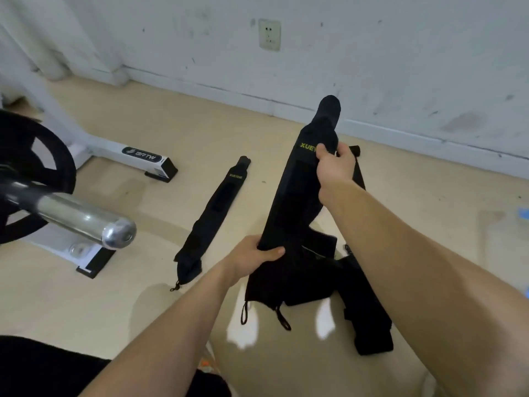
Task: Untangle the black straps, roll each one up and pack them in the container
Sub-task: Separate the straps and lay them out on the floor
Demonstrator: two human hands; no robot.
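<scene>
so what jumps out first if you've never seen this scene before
The long black strap with yellow lettering, held up mid-frame: the right hand pinches it near the lettering and the left hand grips its lower end, above a tangled pile of straps on the floor. To the left another strap lies flat, and a chrome barbell end juts in from the left edge.

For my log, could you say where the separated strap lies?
Head view, left of centre: separated strap on the floor between the rack foot and the held strap.
</scene>
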